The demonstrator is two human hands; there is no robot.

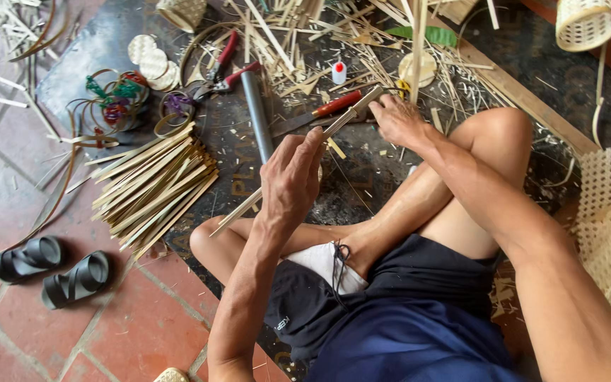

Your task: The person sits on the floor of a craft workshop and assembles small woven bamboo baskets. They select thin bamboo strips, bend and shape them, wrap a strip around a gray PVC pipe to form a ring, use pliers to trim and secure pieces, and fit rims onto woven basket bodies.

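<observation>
A long bamboo strip (298, 159) is gripped near its middle by the left hand (293, 177), whose fingers are curled around it, so that it slants from the bare knee up toward the top of the dark mat (100, 49). Its upper end is pinched by the right hand (399, 119), just beside a red-handled knife (319, 113) that lies flat on the mat. A grey metal rod (257, 117) is laid near the knife, and red-handled pruning shears (222, 74) are seen above it, toward the mat's top edge. A small white bottle with a red cap (339, 72) is stood among scattered bamboo shavings. A fanned bundle of cut bamboo strips (153, 185) is spread at the mat's left edge, with coloured coils (116, 99) above it. A pair of black sandals (54, 269) is set on the red tiled floor, well apart from the hands. A small woven basket (586, 22) is placed at the top right corner.
</observation>
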